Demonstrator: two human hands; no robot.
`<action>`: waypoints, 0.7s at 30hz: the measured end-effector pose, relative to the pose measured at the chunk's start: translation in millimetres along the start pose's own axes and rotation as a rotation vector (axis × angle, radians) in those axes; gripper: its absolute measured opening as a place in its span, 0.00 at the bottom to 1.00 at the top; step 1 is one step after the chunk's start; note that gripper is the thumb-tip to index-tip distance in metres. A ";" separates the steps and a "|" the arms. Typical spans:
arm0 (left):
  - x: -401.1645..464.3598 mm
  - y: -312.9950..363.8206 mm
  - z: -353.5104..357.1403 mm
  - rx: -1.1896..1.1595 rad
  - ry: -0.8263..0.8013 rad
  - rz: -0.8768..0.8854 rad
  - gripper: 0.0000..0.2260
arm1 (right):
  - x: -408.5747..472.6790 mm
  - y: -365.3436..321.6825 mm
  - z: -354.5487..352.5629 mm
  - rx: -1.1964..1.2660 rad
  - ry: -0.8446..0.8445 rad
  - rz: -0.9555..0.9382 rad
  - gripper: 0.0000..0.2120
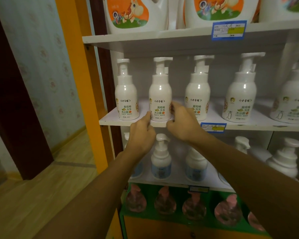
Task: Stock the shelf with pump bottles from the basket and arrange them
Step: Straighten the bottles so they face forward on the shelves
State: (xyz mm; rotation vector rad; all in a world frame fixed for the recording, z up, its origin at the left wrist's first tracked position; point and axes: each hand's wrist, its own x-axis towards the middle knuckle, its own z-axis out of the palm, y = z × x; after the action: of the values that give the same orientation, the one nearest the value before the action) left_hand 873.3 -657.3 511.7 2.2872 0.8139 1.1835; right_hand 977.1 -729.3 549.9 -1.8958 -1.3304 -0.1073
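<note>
head view: white shelf (109,120), five pump bottles in row, upright, long axis vertical. second pump bottle (160,94), nozzle pointing right, label forward; left hand (140,135) and right hand (181,123) pinch its base from both sides.

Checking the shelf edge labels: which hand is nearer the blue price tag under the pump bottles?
Right. The right hand is just left of the blue price tag; the left hand is farther left.

Two bare forearms, hands (162,128) without sleeves or jewellery
</note>
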 end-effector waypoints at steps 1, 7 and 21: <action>-2.3 3.5 1.4 0.016 0.075 0.006 0.17 | -1.2 -0.2 -0.7 0.008 0.011 0.002 0.19; -8.9 43.8 21.6 -0.086 0.363 0.127 0.14 | -22.5 22.8 -31.8 0.118 0.449 -0.032 0.15; 19.6 81.5 66.0 -0.363 -0.128 -0.283 0.10 | -7.4 73.7 -74.7 -0.031 0.192 0.085 0.11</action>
State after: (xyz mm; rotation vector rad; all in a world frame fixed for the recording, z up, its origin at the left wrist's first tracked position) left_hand 961.9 -711.0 537.4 1.8617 0.7716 0.9575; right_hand 1061.1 -792.4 556.0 -1.9131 -1.1239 -0.2605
